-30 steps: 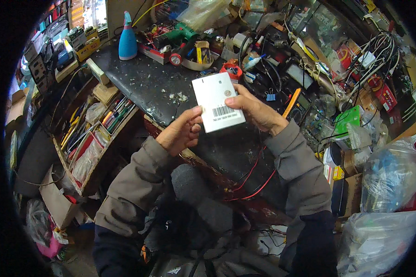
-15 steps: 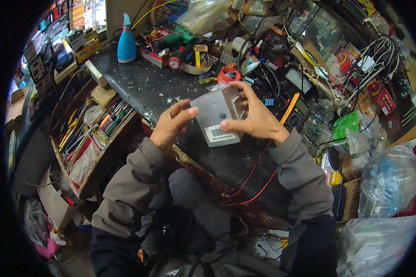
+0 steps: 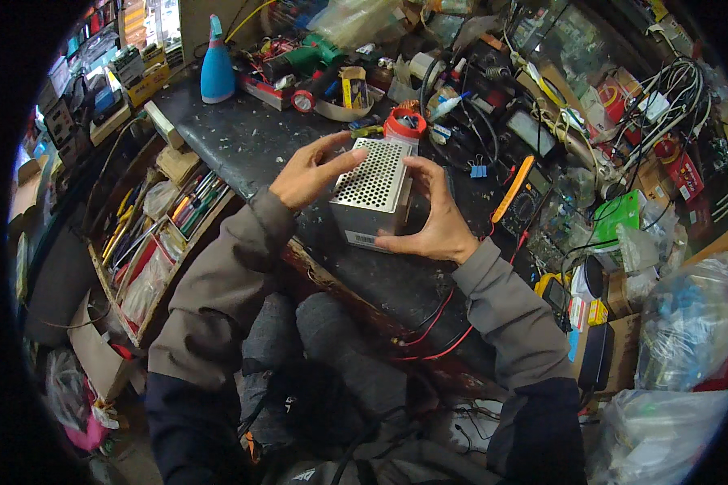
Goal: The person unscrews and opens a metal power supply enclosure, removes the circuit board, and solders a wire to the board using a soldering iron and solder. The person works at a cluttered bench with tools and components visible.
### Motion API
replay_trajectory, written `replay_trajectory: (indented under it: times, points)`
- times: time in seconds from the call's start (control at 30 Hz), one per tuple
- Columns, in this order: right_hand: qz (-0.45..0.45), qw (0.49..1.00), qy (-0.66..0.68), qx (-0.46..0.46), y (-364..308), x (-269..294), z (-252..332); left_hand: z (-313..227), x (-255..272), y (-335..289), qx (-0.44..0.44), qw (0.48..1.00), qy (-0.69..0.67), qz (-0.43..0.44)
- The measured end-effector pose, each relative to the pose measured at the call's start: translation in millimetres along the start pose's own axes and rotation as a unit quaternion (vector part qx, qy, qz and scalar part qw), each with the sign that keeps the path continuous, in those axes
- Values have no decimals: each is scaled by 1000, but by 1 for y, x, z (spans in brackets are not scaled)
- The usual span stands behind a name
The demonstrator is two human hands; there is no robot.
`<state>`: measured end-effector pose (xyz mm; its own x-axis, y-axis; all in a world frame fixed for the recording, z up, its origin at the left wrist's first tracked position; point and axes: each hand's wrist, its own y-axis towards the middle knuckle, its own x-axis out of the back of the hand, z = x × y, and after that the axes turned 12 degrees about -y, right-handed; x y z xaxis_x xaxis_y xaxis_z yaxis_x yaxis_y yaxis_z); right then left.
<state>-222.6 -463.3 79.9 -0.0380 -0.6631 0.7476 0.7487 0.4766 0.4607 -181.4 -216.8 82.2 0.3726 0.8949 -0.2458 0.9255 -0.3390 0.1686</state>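
Both hands hold a grey metal power supply box (image 3: 370, 179) over the black workbench. Its perforated top faces up, and a barcode label shows low on its near side. My left hand (image 3: 309, 172) is at the box's far left, thumb on the holed top and fingers partly hidden behind it. Gripping the right side is my right hand (image 3: 438, 220), with the thumb by the label and fingers near the far right edge. Just beyond the box stands a clear jar with a red rim (image 3: 404, 123).
A multimeter (image 3: 523, 194) with red leads lies right of my right hand, near a blue binder clip (image 3: 478, 171). A blue spray bottle (image 3: 217, 73) stands far left. Left of the bench is a wooden tool drawer (image 3: 141, 323). Cables and parts crowd the far right.
The box has been turned: the plain labelled face tilted down toward me and the perforated face came up on top. Both hands shifted their grip around it.
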Motion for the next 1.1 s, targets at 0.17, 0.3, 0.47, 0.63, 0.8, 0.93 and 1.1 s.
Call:
replay_trajectory:
  times: [0.17, 0.3, 0.47, 0.63, 0.8, 0.93, 1.1]
  points:
    - [27, 996, 75, -32, -8, 5, -8, -23, -6, 13, 18, 982, 145, 118]
    - [9, 994, 90, -67, -18, 4, -12, -28, -19, 12, -45, 919, 365, 139]
    - [-34, 987, 145, -58, -23, -2, -19, -15, -25, 9, -48, 951, 274, 134]
    - [-48, 991, 119, -40, -21, -4, -20, -3, -22, 7, 41, 983, 100, 145]
    - [-58, 991, 112, -37, -21, -2, -20, -2, -23, 3, 84, 985, 38, 146]
    - [-58, 992, 106, -30, -21, -1, -21, -1, -25, 2, 87, 984, 27, 152]
    - [-55, 992, 107, -29, -21, 1, -23, -2, -26, 4, 94, 984, 9, 153]
